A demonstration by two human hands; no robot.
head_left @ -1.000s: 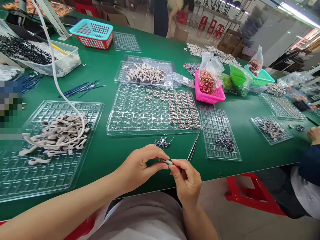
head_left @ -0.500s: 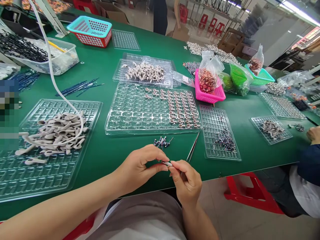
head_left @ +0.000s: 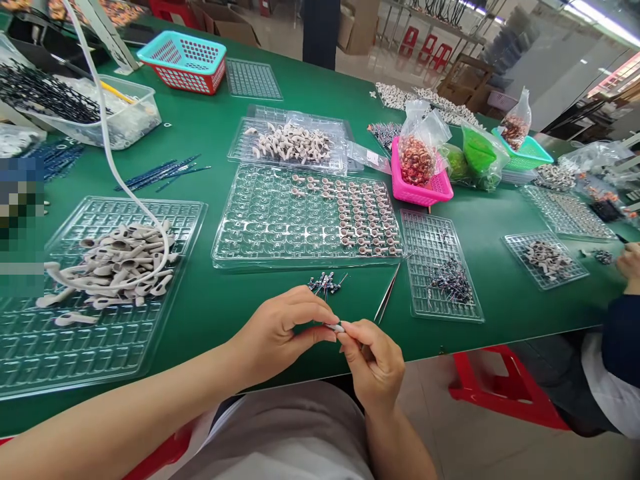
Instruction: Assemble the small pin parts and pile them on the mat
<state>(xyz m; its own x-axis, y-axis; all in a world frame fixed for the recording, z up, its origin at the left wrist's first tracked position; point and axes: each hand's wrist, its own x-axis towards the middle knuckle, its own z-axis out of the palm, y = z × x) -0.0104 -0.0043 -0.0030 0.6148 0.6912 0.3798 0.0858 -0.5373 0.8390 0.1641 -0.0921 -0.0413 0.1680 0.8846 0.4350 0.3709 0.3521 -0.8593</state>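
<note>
A small whitish part [head_left: 336,327] is pinched between both hands over the front edge of the green table. My left hand [head_left: 287,333] grips its left end between thumb and fingers, and my right hand [head_left: 375,357] holds its right end. Fingers hide much of the part. Just beyond them lies a small pile of dark wired components [head_left: 326,284]. Metal tweezers [head_left: 387,293] rest to the right of it. Behind is a clear tray [head_left: 270,220], its right side filled with pale round-ended pieces.
Left, a clear tray [head_left: 115,347] bears a pile of grey-white shells [head_left: 125,263] under a white cable. Right stand a tray of dark components [head_left: 440,267] and a pink basket [head_left: 425,193]. A co-worker's hand [head_left: 629,263] is at the far right.
The view has shifted slightly, so the table items appear a little further right. Both hands keep their hold on the small part, almost unmoved. A person's arm in the background has left view.
</note>
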